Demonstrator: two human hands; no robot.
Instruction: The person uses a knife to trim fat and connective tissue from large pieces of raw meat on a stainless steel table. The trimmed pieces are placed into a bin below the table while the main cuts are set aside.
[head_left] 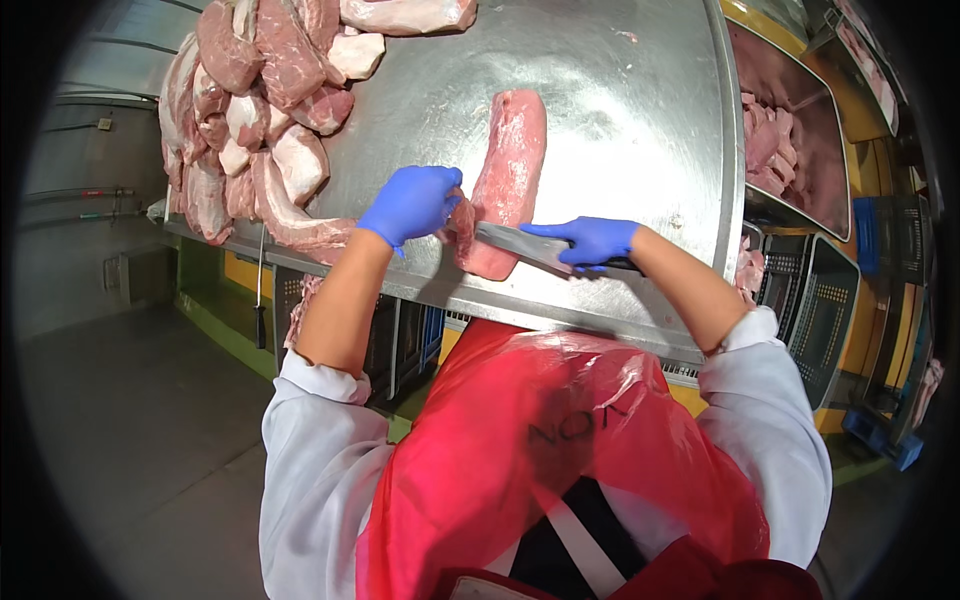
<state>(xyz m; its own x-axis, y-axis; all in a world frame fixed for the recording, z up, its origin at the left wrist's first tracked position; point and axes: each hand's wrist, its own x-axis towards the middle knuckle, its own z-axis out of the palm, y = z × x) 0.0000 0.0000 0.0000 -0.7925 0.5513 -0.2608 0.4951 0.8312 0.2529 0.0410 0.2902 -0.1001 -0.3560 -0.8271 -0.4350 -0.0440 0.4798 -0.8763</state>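
A long pink piece of meat (513,150) lies lengthwise on the steel table (620,120), its near end close to the front edge. My left hand (412,206), in a blue glove, is closed on a darker strip of meat (462,228) along the left side of that piece. In my right hand (598,243), also gloved in blue, is a knife (520,243). Its broad blade points left and lies across the near part of the meat, against the strip. My right fingers wrap round the handle, which is mostly hidden.
A heap of meat pieces (250,110) covers the table's left side. At the right stands a steel bin (830,140) holding cut meat (768,145), with a dark plastic crate (828,310) nearer me. A thin rod with a black handle (260,325) hangs from the table's left front edge.
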